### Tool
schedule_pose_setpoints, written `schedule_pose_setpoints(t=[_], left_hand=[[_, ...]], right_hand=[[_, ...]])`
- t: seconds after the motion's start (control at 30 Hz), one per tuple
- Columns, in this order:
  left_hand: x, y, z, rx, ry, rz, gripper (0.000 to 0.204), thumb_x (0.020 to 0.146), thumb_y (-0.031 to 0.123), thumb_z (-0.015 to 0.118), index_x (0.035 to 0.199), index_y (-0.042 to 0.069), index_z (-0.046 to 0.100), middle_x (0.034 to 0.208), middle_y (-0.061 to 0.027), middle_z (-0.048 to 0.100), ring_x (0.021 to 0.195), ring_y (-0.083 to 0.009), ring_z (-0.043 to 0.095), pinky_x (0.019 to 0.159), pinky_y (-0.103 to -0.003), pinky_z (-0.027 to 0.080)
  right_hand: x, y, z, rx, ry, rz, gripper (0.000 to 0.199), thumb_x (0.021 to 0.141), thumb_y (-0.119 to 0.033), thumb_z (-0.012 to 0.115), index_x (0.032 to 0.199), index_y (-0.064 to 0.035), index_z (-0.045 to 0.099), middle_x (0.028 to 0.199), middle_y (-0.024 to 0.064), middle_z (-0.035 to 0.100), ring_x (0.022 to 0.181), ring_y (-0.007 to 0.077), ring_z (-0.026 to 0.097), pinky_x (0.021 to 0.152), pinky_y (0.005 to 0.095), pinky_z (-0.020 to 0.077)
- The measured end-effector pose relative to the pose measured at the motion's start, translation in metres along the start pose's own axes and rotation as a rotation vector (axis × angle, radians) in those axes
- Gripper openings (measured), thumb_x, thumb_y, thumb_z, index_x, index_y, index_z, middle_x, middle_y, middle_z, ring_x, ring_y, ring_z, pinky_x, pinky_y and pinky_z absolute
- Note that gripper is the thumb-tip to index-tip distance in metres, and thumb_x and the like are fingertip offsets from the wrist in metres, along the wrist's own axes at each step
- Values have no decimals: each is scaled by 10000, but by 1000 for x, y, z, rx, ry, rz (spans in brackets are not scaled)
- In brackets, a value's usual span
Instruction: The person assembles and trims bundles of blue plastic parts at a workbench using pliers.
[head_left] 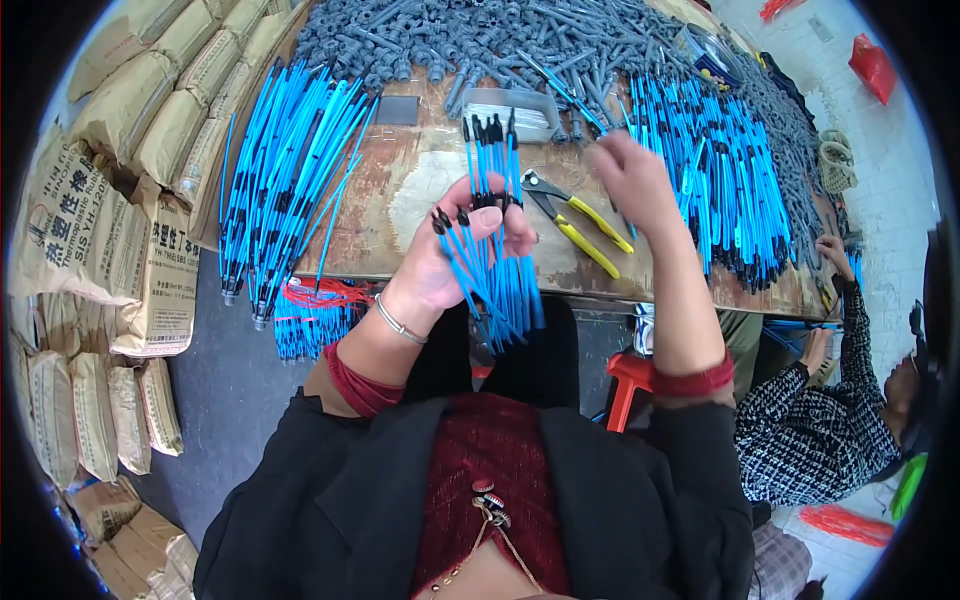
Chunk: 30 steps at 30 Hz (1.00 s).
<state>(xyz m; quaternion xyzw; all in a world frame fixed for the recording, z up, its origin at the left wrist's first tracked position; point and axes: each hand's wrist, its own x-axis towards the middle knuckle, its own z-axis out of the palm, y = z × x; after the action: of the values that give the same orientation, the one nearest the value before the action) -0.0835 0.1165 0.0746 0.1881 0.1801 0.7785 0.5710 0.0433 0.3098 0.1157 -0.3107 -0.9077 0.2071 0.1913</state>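
A bundle of thin blue plastic rods with black tips (515, 285) is gripped in my left hand (445, 255), the thumb pressed across it; the rods fan out above and below the palm. My right hand (635, 180) is raised over the table, right of the bundle, fingers curled in and slightly blurred. One or two blue rods (568, 88) reach up to its fingertips, but whether they are held is unclear. Yellow-handled pliers (575, 220) lie between my hands. Past the bundle sits a clear plastic box (535, 118) with pale thin strips in it.
Piles of blue rods lie left (290, 180) and right (715, 170) on the worn wooden table (375, 225). Grey plastic parts (430, 40) heap along the back. Stacked paper sacks (150, 110) stand left; a red stool (628, 385) is below. A co-worker (825, 430) works at the right.
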Motion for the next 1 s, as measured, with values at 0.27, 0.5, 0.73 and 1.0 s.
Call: schedule_pose_setpoints(t=[0.27,0.5,0.73,1.0], left_hand=[[-24,22,-2,239,-148,-278,223,840,175,624,1025,80,542,922,-137,637,773,-221,623,712,-345,508],[-11,13,2,222,1,-50,194,861,166,593,1019,74,528,984,-165,633,840,-256,636,734,-377,514],[0,18,-12,33,39,-112,247,850,186,607,1044,71,507,986,-167,629,856,-275,636,735,-389,517],[6,10,-7,-9,-149,-52,261,835,127,615,1066,65,510,945,-145,640,802,-254,644,687,-371,531]], right_hand=[[40,56,49,-690,270,-31,246,818,-177,521,1030,-50,526,782,166,607,734,375,611,658,455,486],[26,-25,-73,-230,538,-133,257,883,-262,506,919,-14,565,737,120,626,702,219,622,608,346,470],[-45,-75,-75,311,-464,-312,179,877,-161,525,792,-11,574,689,40,608,639,110,571,550,273,418],[-62,-67,-10,108,-414,-259,201,868,-181,537,800,3,580,649,117,597,573,211,576,560,328,452]])
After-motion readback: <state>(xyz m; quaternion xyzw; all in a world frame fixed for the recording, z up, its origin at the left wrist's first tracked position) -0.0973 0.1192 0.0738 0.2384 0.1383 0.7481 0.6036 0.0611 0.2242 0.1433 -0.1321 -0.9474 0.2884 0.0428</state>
